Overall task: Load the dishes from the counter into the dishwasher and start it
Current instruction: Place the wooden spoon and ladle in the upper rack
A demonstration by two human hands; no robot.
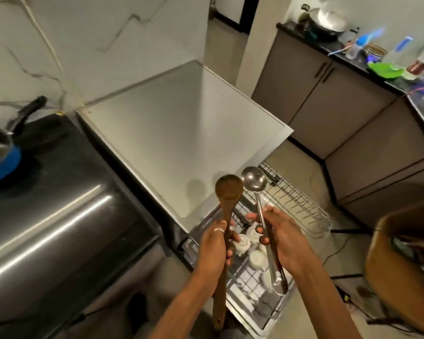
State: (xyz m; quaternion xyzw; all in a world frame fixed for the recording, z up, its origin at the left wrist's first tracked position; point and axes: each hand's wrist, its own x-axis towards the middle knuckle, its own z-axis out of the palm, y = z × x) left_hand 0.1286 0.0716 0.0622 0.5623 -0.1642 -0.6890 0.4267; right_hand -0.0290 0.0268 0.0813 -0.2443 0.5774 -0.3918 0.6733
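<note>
My left hand (212, 248) grips a long wooden spoon (227, 194) by its handle, bowl end pointing up. My right hand (278, 237) holds a steel ladle (254, 178), with a second dark-handled utensil lying alongside it in the same grip. Both hands hover over the pulled-out dishwasher rack (304, 206), whose near part holds several white cups (252, 234). The dishwasher's flat grey top (176, 133) lies just beyond the hands.
A blue pan with a black handle (3, 152) sits on the dark counter (59, 155) at left. A brown container with items (406, 260) is at the right edge. The black counter (353, 55) at the back right carries bottles and a steel pot.
</note>
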